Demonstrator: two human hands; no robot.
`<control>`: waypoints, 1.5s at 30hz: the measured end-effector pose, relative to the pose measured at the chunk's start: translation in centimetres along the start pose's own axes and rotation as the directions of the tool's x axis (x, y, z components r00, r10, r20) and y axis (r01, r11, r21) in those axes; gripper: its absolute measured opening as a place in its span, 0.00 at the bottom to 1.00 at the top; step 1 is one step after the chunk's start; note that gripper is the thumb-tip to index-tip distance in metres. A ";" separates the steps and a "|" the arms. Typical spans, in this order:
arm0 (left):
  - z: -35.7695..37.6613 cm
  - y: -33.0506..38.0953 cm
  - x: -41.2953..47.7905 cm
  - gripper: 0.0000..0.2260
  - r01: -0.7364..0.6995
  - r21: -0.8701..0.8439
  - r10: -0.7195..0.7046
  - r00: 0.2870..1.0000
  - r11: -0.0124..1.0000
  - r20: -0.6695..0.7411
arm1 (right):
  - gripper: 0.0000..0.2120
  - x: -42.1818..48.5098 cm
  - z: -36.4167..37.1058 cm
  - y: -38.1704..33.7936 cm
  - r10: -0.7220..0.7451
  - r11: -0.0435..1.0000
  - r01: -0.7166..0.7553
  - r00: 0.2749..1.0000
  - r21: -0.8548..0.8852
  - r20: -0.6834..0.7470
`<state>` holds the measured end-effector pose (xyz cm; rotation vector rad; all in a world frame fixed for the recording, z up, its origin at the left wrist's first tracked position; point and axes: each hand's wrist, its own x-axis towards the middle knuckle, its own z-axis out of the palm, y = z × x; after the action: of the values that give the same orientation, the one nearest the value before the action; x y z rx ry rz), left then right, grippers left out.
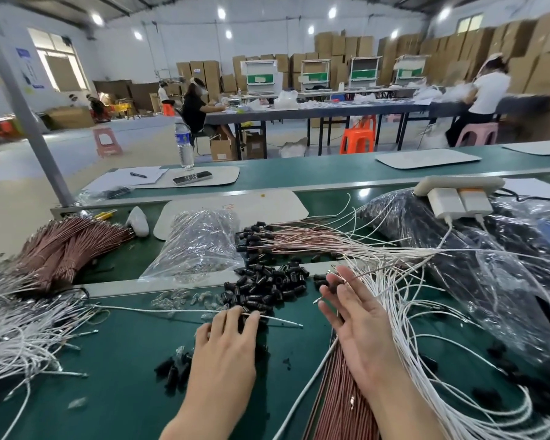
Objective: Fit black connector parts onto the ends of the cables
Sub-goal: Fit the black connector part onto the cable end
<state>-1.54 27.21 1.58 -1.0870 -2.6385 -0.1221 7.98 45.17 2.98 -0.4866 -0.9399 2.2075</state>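
Black plastic connector caps [267, 287] lie heaped on the green mat [124, 360], within fingertip reach. Left hand [226, 338] curls into the heap over a white cable [172, 310]; any pinch is hidden. Right hand [356, 322], fingers spread, stands against the white cable bundle [410, 312], probably isolating one end.

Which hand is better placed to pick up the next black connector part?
Left: the left hand touches the black connector pile with its fingertips, while the right hand is open among the white cables.
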 end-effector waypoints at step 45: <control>1.0 -1.3 -0.4 0.03 -0.225 -0.470 -0.030 0.879 0.853 -0.475 | 0.15 -0.6 1.0 1.2 0.217 0.953 -0.247 0.960 0.173 0.175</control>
<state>-2.43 26.16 0.52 -1.1589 -2.1391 -0.9924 7.28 43.65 2.82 -0.3536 -0.7654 2.5516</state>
